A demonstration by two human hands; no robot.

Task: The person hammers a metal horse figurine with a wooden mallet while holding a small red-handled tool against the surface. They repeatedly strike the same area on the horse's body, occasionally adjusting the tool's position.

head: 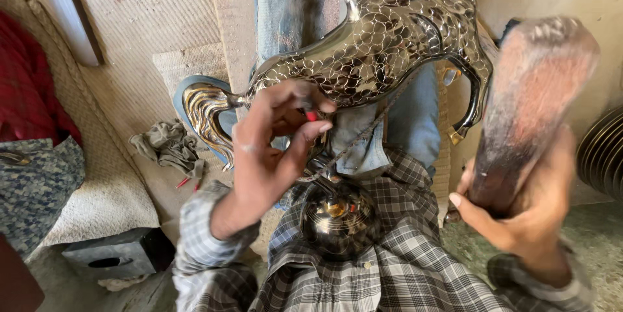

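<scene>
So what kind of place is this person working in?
Probably a small metal-craft workshop, with work done seated on the floor. The left hand holds a small tool against a scale-engraved metal bird figure, the right hand grips a wooden mallet, and woven mats cover the ground.

The left hand (269, 149) is raised near the middle of the view, wrist bent, palm turned away from the camera. Its thumb and forefinger are pinched together at their tips, the other fingers curled loosely beside them. The left forearm is angled down and toward the near left, covered by a checked sleeve. The right hand (525, 211) is held at the near right, fingers wrapped closed in a firm grip, thumb extended on the left side. Its outline is slightly blurred.
</scene>
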